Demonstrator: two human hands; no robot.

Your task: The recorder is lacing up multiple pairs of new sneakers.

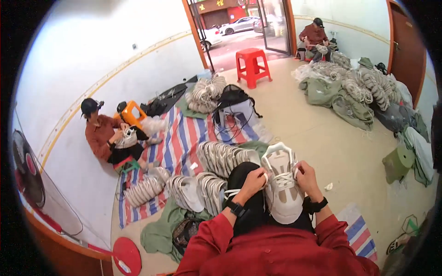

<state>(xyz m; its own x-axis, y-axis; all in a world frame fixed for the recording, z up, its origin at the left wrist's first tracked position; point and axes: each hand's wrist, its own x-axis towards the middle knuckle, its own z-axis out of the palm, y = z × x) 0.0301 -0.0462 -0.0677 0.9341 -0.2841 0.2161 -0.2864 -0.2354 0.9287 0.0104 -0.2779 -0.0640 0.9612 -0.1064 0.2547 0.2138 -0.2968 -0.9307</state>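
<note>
A beige and white sneaker upper (282,202) rests on my lap, its toe toward me and its collar pointing away. White laces (286,178) criss-cross its front. On its left side, my left hand (253,185) pinches one lace end, and a loose length trails beside my knee. Close against the opposite side, my right hand (307,181) is closed on the other lace end near the top eyelets. Both wrists wear dark bands. Rows of nested uppers (223,158) lie just left of my knee.
A striped sheet (184,133) covers the floor at left, where a person (107,135) handles an upper. Another person (315,37) sits at the far right by heaped uppers (354,80). A red stool (252,68) stands near the open doorway. A fan (30,168) is at far left.
</note>
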